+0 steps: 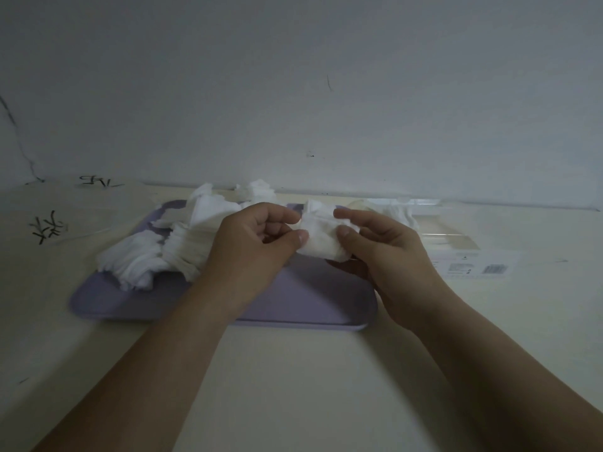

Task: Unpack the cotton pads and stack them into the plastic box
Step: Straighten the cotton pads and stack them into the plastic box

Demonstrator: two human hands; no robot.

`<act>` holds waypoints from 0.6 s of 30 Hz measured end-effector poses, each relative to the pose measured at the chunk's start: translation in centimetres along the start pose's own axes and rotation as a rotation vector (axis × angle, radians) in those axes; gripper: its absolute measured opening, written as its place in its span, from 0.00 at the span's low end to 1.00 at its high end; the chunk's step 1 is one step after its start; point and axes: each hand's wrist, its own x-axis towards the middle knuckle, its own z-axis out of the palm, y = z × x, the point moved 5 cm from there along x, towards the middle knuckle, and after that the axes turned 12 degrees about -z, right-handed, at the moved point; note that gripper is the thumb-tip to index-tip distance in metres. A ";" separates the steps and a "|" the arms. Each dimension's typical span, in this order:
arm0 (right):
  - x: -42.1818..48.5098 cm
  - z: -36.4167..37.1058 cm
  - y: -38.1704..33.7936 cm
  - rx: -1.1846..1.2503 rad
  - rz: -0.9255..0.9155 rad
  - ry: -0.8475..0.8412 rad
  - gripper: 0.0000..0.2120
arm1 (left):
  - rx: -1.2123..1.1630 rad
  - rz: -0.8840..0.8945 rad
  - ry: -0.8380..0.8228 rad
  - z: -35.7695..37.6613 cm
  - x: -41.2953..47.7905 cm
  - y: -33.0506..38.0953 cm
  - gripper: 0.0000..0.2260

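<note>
A small stack of white cotton pads point(321, 234) is held above the lilac tray point(303, 305). My left hand point(251, 246) pinches its left side between thumb and fingers. My right hand point(385, 249) pinches its right side the same way. A loose heap of more cotton pads point(163, 252) lies on the tray's left half, with further pads point(257, 190) at its far edge. The clear plastic box point(421, 220) stands to the right of the tray, with some white pads point(399, 212) seen inside it.
The pale table meets a white wall just behind the tray. A clear plastic wrapper point(75, 223) lies on the left. To the right of the tray lies flat packaging with a barcode point(494, 269).
</note>
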 end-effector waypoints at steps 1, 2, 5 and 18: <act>0.0 0.0 0.1 -0.002 0.002 0.004 0.09 | -0.023 -0.011 -0.003 0.0 0.0 0.0 0.08; 0.1 0.0 0.1 -0.003 0.003 0.010 0.09 | -0.039 -0.024 -0.012 0.1 0.0 -0.1 0.08; 0.0 0.0 0.1 -0.003 0.005 0.017 0.09 | -0.066 -0.063 -0.041 0.4 0.1 -0.4 0.08; -0.4 0.3 -0.4 -0.136 -0.068 -0.039 0.10 | -0.067 -0.126 -0.064 1.1 -0.1 -0.9 0.10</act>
